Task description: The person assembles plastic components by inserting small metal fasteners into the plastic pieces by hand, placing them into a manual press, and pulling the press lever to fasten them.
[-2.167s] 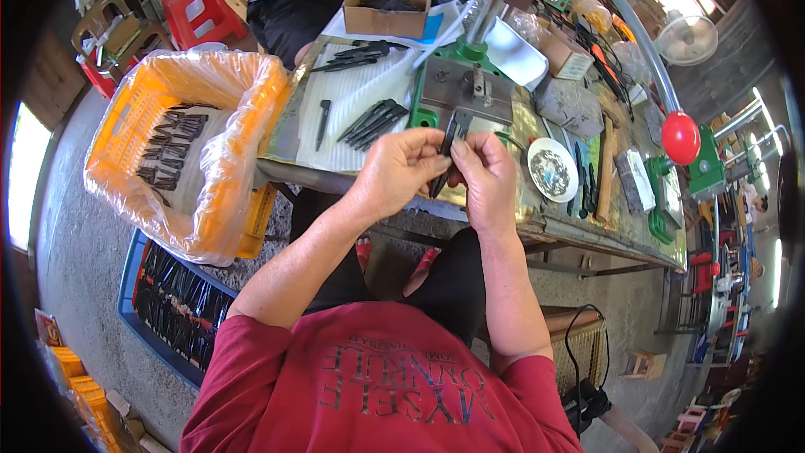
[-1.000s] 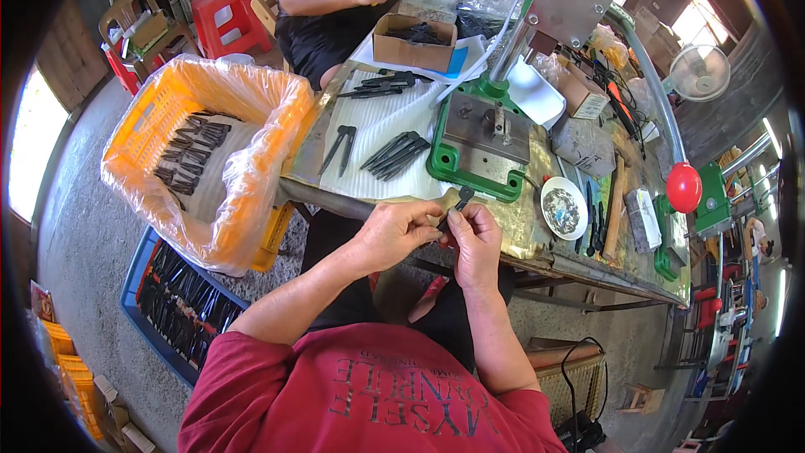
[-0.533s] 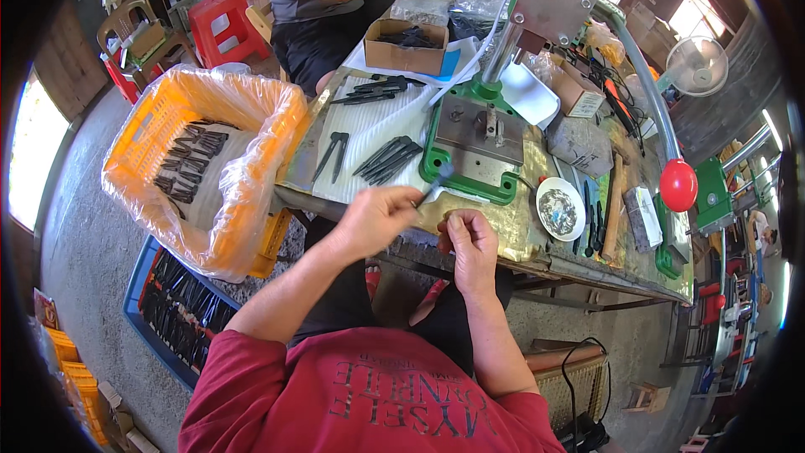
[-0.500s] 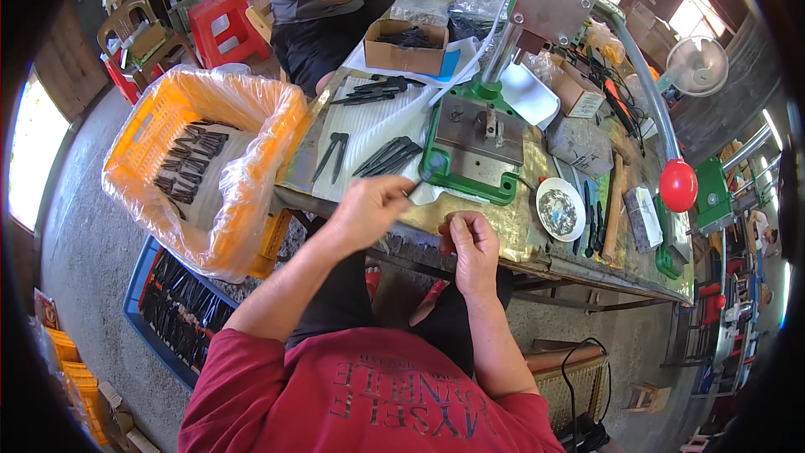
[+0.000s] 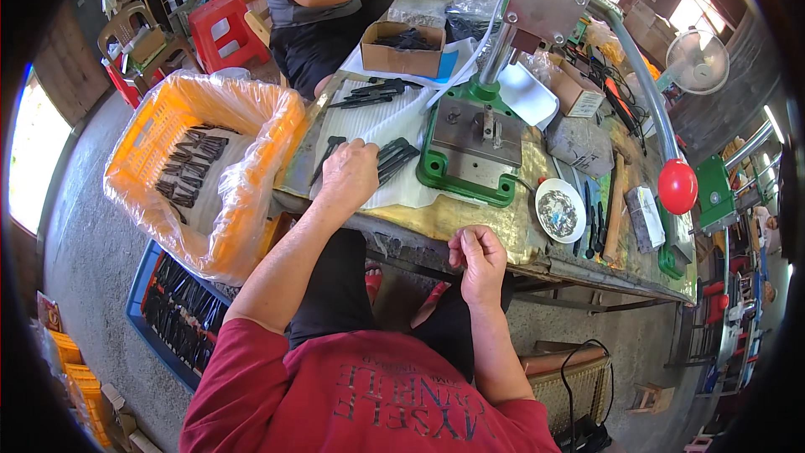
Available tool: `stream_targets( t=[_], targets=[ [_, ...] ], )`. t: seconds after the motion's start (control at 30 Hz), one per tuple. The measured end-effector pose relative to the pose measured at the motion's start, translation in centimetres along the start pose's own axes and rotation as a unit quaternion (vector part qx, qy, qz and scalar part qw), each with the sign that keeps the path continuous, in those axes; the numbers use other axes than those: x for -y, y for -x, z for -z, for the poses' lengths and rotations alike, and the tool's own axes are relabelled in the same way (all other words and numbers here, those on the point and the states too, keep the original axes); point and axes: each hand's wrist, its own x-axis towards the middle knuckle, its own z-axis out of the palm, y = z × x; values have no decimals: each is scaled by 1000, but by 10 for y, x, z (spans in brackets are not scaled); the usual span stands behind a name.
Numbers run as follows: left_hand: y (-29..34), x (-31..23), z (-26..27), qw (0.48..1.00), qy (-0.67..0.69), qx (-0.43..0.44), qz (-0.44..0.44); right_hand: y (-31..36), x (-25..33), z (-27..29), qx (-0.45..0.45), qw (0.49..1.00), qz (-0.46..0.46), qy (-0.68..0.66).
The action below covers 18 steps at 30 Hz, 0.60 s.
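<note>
My left hand (image 5: 350,173) is over the white ribbed sheet (image 5: 356,127) at the table's near left, its fingers bent down. It lies between a slim black tapered piece (image 5: 322,161) and a small bundle of similar black pieces (image 5: 394,158). Its fingertips are hidden, so what they hold cannot be made out. Just off the table's front edge, my right hand (image 5: 480,264) is closed, thumb against curled fingers; anything inside is too small or covered. More black pieces (image 5: 373,92) lie farther back on the sheet. A green hand press (image 5: 474,138) stands right of the sheet.
Left of the table, an orange crate (image 5: 285,147) lined with clear plastic holds black pieces. Below it sits a blue crate (image 5: 138,289). A red-ball lever (image 5: 677,186), white bowl (image 5: 560,211), hammer (image 5: 616,210) and cardboard box (image 5: 401,57) are around the press. A co-worker (image 5: 323,0) sits opposite.
My left hand has moved left and away from me, from the press's near corner to the black pieces on the sheet. My right hand has shifted slightly down, still closed.
</note>
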Motion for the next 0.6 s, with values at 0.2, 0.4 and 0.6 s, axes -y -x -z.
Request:
stream_targets(
  t=[0.2, 0.4, 0.6],
  targets=[
    [-1, 2, 1, 1000, -7, 16, -1, 0, -5, 4, 3, 1000, -1, -17],
    [-16, 11, 8, 999, 41, -8, 8, 2, -2, 4, 18, 1000, 5, -22],
    [-68, 49, 0, 997, 21, -80, -3, 4, -1, 3, 6, 1000, 12, -18]
  ],
)
